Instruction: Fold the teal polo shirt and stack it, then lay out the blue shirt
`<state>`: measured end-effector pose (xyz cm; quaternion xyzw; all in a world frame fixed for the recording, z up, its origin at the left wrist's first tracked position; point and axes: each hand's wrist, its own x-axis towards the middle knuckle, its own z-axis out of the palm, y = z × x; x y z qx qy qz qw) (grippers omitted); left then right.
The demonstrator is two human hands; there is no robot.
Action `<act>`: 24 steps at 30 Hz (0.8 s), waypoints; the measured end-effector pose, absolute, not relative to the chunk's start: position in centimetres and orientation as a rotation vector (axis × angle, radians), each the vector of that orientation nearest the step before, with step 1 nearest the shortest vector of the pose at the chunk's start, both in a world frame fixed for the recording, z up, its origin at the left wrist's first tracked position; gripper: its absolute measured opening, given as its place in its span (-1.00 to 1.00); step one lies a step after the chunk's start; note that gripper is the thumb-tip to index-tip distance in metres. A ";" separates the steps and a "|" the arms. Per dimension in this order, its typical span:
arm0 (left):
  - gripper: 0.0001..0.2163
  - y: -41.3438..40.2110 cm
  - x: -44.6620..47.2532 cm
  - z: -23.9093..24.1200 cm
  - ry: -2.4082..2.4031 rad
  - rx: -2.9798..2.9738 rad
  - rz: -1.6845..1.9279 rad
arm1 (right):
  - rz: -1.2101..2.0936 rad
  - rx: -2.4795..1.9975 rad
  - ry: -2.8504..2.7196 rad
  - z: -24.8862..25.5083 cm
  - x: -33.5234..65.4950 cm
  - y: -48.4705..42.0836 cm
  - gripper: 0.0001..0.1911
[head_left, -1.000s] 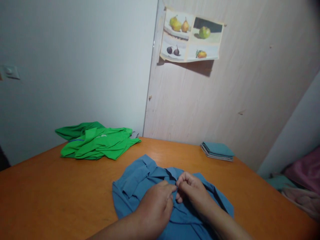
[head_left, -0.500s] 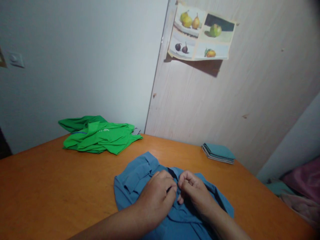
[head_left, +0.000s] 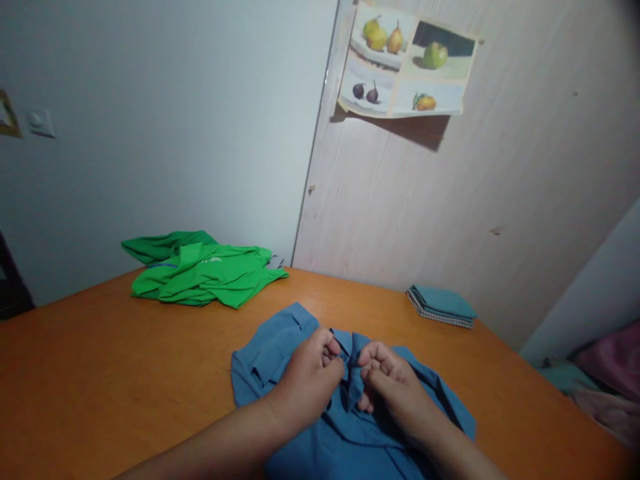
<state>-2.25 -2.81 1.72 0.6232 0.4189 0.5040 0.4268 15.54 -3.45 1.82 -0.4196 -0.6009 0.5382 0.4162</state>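
Observation:
A blue shirt [head_left: 320,443] lies bunched on the orange table, with folds and a dark gap showing around its front. My left hand [head_left: 313,373] is closed, thumb and fingers pinching the shirt's edge near its middle. Beside it, my right hand [head_left: 393,387] is also closed and grips a raised fold of the same cloth. A narrow strip of fabric stands up between the two hands. Small dark spots, perhaps buttons, show by the left hand; the fingertips partly hide what they pinch.
A crumpled green garment [head_left: 210,270] lies at the table's back left. Folded blue-green and checked cloths [head_left: 445,303] are stacked at the back right edge. The orange table [head_left: 125,380] meets a wall behind, where a fruit poster [head_left: 405,63] hangs. Pink fabric [head_left: 615,367] shows at far right.
My left hand has shifted slightly left, away from my right hand, and turned a little. More of the shirt's raised edge now shows between them. The view has tilted slightly.

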 end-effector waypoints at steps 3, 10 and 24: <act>-0.93 -1.7 -3.3 2.0 1.079 1.440 1.368 | 1.213 -1.075 -1.423 2.3 16.5 -3.0 -0.75; -0.85 0.7 -5.6 2.6 1.190 1.315 1.561 | 0.948 -1.194 -1.245 2.6 19.6 -0.7 -0.77; -0.63 4.9 -10.5 -0.6 1.807 2.020 1.038 | 0.804 -1.644 -1.425 1.8 25.0 1.3 -0.32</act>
